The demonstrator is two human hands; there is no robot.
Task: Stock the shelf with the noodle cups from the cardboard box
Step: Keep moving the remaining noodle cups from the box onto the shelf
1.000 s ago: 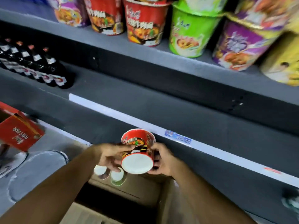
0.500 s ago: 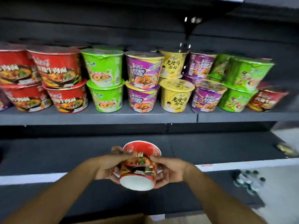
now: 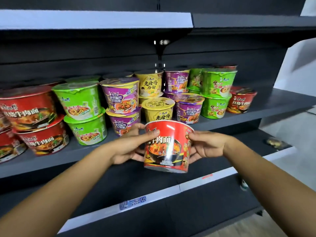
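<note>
Red noodle cup (image 3: 168,146) held in mid-air in front of the stocked shelf (image 3: 51,161), level with its front edge and not yet resting on it. Left hand (image 3: 131,146) wrapped round the cup's left wall, thumb across the printed front just under the rim, other fingers behind. Right hand (image 3: 207,144) closed on the right wall the same way, thumb tip at the rim. Both grips firm, nothing else held.

Probably light, with a thin, slightly springy wall and a glossy wrap that looks slick; likely to dent under a hard squeeze. Best taken as now, on 2 opposite sides of the wall near the stiffer rim, with the foil lid kept clear of pressing fingers.

Shelf already crowded: red cups (image 3: 34,117) stacked 2 high at the left end, then green cups (image 3: 82,113), purple cups (image 3: 123,106) and yellow cups (image 3: 157,103), more toward the right end. Bare strip of board along the front edge, widest below the left stacks; bare board also at the far right end past a lone red cup (image 3: 242,101). Good headroom under the shelf above (image 3: 95,19). Lower shelf (image 3: 222,171) directly beneath the hands, with a price tag (image 3: 135,201) on its edge strip. Main risk seems to be nudging the front-row stacks.
</note>
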